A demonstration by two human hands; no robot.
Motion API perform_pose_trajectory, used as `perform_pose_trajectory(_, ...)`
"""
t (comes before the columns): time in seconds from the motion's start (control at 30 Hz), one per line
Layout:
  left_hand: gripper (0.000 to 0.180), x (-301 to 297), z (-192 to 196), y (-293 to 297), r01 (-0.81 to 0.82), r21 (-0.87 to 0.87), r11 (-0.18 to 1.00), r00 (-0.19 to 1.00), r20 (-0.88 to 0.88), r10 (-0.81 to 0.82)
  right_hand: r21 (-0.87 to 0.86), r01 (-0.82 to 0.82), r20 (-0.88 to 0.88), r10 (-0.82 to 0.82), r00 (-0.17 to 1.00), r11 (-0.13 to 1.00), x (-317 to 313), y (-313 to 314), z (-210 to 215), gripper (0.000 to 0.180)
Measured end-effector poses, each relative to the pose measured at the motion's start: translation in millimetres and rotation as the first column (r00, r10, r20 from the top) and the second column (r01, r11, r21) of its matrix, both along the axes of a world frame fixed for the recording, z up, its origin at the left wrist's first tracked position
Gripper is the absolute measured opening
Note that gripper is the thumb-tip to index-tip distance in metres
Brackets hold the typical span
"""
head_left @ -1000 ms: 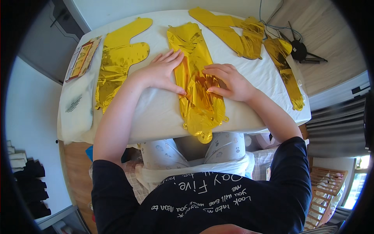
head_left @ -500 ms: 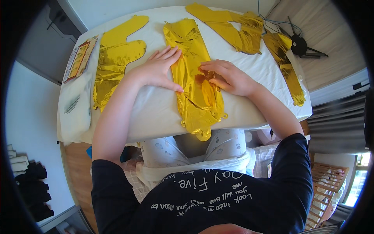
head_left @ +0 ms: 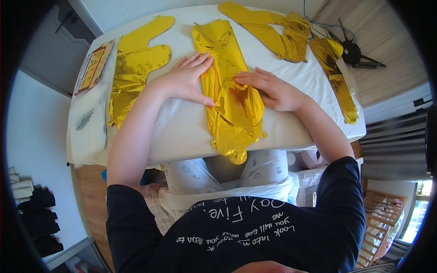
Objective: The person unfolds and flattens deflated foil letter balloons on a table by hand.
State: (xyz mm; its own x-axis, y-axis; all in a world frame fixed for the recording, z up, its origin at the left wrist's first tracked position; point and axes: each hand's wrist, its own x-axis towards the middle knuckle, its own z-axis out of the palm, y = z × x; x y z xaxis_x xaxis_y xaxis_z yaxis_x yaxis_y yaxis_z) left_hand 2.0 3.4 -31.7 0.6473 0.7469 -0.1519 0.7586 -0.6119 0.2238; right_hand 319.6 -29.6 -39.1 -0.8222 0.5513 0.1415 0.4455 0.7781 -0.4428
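A shiny gold foil balloon [head_left: 227, 50], uninflated and wrinkled, stretches down the middle of the table, its rounded lower end hanging at the near edge. My left hand [head_left: 189, 79] rests on its left edge with fingers spread and the thumb pointing toward its middle. On the right edge lies my right hand [head_left: 273, 88], its fingers stretched over the foil. The foil beside the right fingers is creased and mirrors an orange-brown patch. What lies under the palms is hidden.
The white-covered table [head_left: 164, 132] also bears a flat gold foil balloon [head_left: 136, 63] at left and others [head_left: 273, 32], [head_left: 334, 73] at right. A printed card [head_left: 93, 66] and a plastic bag [head_left: 88, 132] lie at far left. A black device with antennas [head_left: 350, 52] stands at far right.
My right hand has flattened out from a curled pose, its fingers now straighter on the foil. The balloon's right part has smoothed and spread. My left hand has stayed in place.
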Motion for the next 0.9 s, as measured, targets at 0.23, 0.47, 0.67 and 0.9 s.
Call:
perform_pose_trajectory(0.23, 0.134, 2, 3, -11, 0.002, -0.017, 1.000, 1.000, -0.006, -0.002, 0.063, 0.002, 0.095, -0.008, 0.995, 0.998, -1, -18, 1, 0.062)
perform_pose_trajectory(0.47, 0.136, 26, 5, -53, 0.069, -0.012, 0.998, 0.997, -0.026, -0.070, 0.059, 0.052, 0.103, -0.058, 0.993, 0.997, 18, -74, 14, 0.050)
perform_pose_trajectory(0.67, 0.134, 44, 20, -86, 0.096, 0.004, 0.995, 0.994, -0.048, -0.096, 0.075, 0.127, -0.073, -0.122, 0.990, 0.989, 33, -110, 17, 0.044)
perform_pose_trajectory(0.9, 0.135, 49, 12, -112, 0.101, 0.017, 0.995, 0.994, 0.041, -0.102, 0.051, 0.279, -0.226, -0.261, 0.939, 0.959, 33, -142, 10, 0.025)
